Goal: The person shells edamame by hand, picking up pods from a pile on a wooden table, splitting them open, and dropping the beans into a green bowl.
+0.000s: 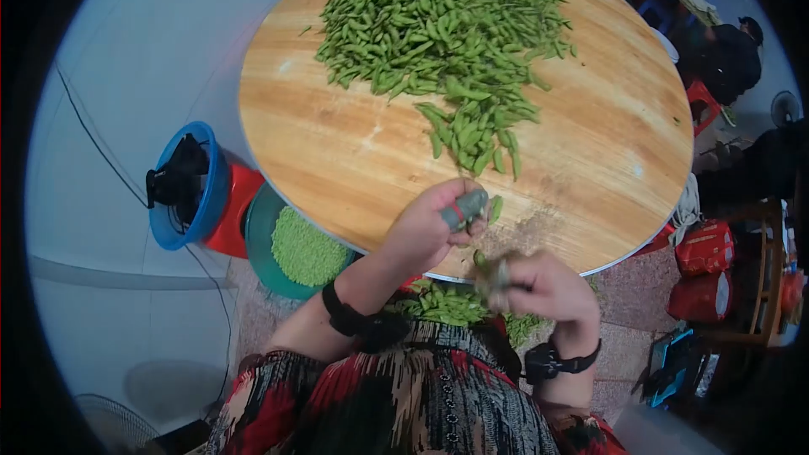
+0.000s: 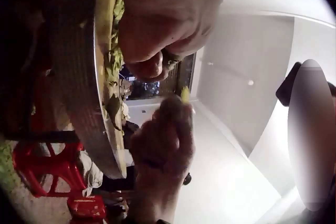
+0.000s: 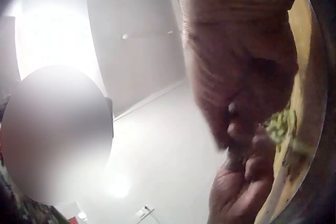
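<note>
My left hand (image 1: pixel 434 223) is over the near edge of the round wooden table, with a grey-green wrap (image 1: pixel 463 209) with a red stripe around one digit. Its fingers are curled, and a green soybean pod (image 1: pixel 495 209) sticks out beyond them. To its right, a little lower, my right hand (image 1: pixel 548 286) is blurred, its thumb and fingers pinching another pod (image 1: pixel 480 259). In the left wrist view, a yellow-green tip (image 2: pixel 185 94) shows at the right hand's fingertips. The two hands are close together but apart. Their palms are mostly hidden.
A large heap of pods (image 1: pixel 438 25) covers the far side of the table (image 1: pixel 607 135). More pods (image 1: pixel 447 303) lie at my lap. Left of the table stand a green basin of shelled beans (image 1: pixel 308 248) and a blue basin (image 1: pixel 215 194). People sit at the far right.
</note>
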Demonstrator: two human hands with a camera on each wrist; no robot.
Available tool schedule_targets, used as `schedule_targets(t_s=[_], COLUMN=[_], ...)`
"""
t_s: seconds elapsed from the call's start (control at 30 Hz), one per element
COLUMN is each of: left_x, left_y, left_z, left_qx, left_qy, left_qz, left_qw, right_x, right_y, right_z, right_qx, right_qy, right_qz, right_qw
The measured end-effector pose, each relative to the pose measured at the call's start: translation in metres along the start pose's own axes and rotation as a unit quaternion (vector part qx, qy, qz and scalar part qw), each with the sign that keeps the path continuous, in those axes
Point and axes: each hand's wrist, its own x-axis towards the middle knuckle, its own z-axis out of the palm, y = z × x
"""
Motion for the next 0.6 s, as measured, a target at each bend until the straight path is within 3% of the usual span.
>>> schedule_targets(t_s=[0.03,0.07,0.1,0.13,0.17,0.2,0.27,0.43,0.53,0.6], left_x=[0.001,0.002,0.0,-0.001,0.0,0.0,-0.002,-0.008,-0.009,-0.006], left_y=[0.001,0.005,0.009,0.011,0.009,0.008,0.007,0.004,0.006,0.003], left_z=[-0.003,-0.005,-0.007,-0.009,-0.014,-0.014,-0.012,-0.007,0.007,0.013], left_qx=[-0.027,-0.024,-0.018,-0.012,-0.009,-0.007,-0.022,0.048,0.125,0.182], left_qy=[0.008,0.013,0.029,0.044,0.028,0.029,0.028,0.038,0.059,0.07], left_qz=[0.003,0.002,0.018,0.031,0.039,0.038,0.045,0.04,0.031,0.017], left_qw=[1.0,1.0,0.999,0.998,0.999,0.999,0.998,0.997,0.99,0.981], right_x=[-0.001,-0.002,-0.002,-0.004,0.002,0.009,0.023,0.039,0.037,0.032], right_y=[0.002,0.003,-0.003,-0.005,-0.002,0.0,0.004,0.017,0.017,0.013], right_z=[-0.001,0.0,0.002,0.003,-0.002,-0.005,-0.005,-0.007,-0.01,-0.011], right_qx=[-0.094,-0.089,-0.095,-0.099,-0.23,-0.228,-0.441,-0.469,-0.396,-0.234], right_qy=[-0.138,-0.139,-0.002,0.135,0.191,0.191,0.172,0.185,0.236,0.259], right_qz=[-0.105,-0.107,-0.015,0.08,0.037,0.037,0.046,0.01,-0.023,0.028], right_qw=[0.98,0.981,0.995,0.983,0.953,0.954,0.879,0.863,0.887,0.937])
